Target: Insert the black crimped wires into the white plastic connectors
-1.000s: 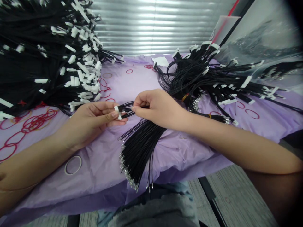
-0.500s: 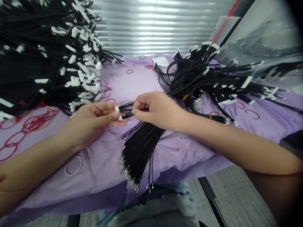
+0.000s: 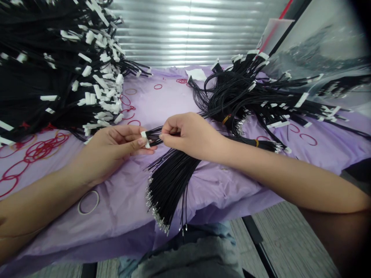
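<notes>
**Recent change:** slight only. Right-hand fingertips marginally closer to the white connector; layout otherwise unchanged.

**Left to right:**

- Lilac plastic sheet: spread across the work surface, creased, under all the items below.
- Large heap of black insulated wires with white rectangular connectors: far left, connector ends facing centre.
- Loose red rubber bands: scattered on the sheet, just below the heap.
- Pale rubber band: flat on the sheet, near the left forearm, well apart from the fingers.
- Left hand: clenched in a thumb-and-finger pinch on a narrow white plastic connector, held above the sheet at centre.
- Right hand: thumb and forefinger closed on short black wires, just beside the connector. No release in either grip.
- Fanned black wire bundle with silver metal terminals: on the sheet directly below the hands, terminals toward the viewer. Link to the pinched wires hidden.
- Tangled black wire bundle with a yellow tie: right of the hands, on the sheet.
- Clear plastic bag with a red stripe: far right, behind the wires. Contents dark, blurred, unidentifiable.
</notes>
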Available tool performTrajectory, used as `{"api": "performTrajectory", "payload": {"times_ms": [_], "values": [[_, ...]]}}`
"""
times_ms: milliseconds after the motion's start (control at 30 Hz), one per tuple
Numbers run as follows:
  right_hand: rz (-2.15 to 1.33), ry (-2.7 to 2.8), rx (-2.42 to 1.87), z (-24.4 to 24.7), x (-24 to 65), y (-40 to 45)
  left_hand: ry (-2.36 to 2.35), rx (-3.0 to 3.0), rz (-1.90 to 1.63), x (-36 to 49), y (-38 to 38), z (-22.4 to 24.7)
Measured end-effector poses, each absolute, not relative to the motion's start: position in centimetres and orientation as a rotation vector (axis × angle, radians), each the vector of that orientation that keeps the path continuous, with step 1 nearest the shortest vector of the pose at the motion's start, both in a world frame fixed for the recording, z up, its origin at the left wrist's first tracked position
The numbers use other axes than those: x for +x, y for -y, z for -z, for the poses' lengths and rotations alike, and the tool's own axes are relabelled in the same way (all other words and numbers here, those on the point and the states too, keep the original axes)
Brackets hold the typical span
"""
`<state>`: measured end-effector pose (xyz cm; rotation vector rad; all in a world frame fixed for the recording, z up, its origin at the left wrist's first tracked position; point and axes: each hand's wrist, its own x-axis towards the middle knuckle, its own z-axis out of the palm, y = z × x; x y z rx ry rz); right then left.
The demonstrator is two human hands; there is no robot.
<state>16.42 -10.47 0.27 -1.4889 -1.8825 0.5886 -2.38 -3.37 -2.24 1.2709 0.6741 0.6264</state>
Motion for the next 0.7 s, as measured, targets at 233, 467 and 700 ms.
{"api": "performTrajectory", "payload": {"times_ms": [233, 467, 700], "values": [[-0.601, 1.85, -1.497, 0.1, 16.3, 10.6, -0.728, 1.271, -0.605, -2.4, 3.6, 2.3], [-0.586, 1.856, -1.553, 1.3, 15.8, 10.4, -0.82, 1.203, -0.6, -2.1, 3.5, 2.8], [-0.533, 1.898, -1.631, 2.1, 15.1, 10.5, -0.837, 1.226, -0.599, -1.9, 3.3, 3.2]]}}
